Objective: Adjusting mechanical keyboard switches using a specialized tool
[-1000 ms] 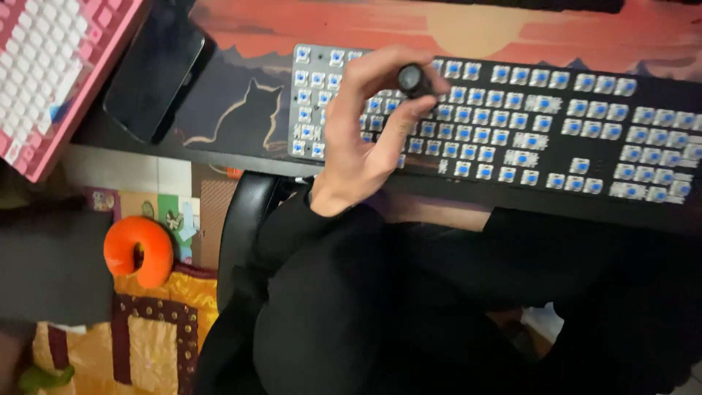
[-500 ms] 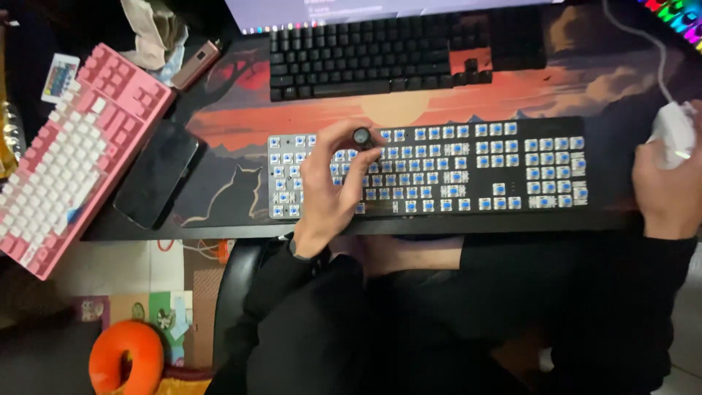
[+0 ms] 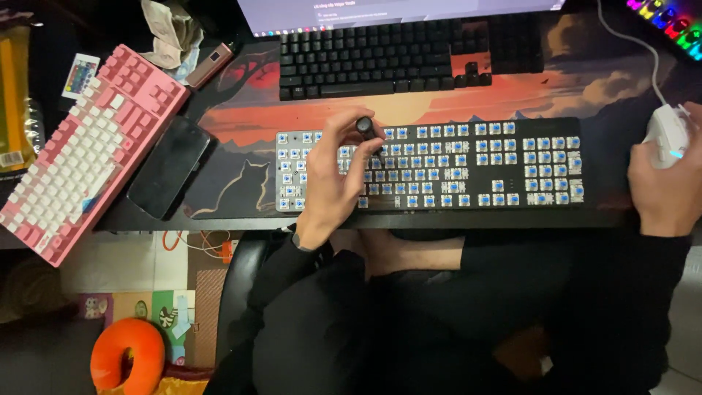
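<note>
At the desk's left edge, a pink-and-white mechanical keyboard [image 3: 84, 150] lying at a slant, overhanging the front edge; just beside it a black smartphone [image 3: 168, 167], face up. Further along, near the front edge of the sunset-printed desk mat [image 3: 241, 124], a black keyboard stripped of its keycaps, blue switches bare [image 3: 468, 164]. Left hand [image 3: 329, 183] resting over its left part, fingers pinched round a short black round-topped tool [image 3: 365, 126], tip pointing down toward the switches; whether the tip touches one cannot be told. Behind, toward the back edge, a black keyboard with all keycaps on [image 3: 406, 58], close under the monitor's lower edge [image 3: 395, 11]. At the right edge, right hand [image 3: 665, 186] cupped over a white computer mouse [image 3: 669, 135], fingers curled round it.

Best handled, judging from the pose, by keeping the tool upright, wrist braced on the keyboard frame, force straight down or straight up, never sideways across neighbouring switches. Little room behind because of the second keyboard; free mat to the left of the bare board up to the phone; front edge close, so nothing loose set there.
</note>
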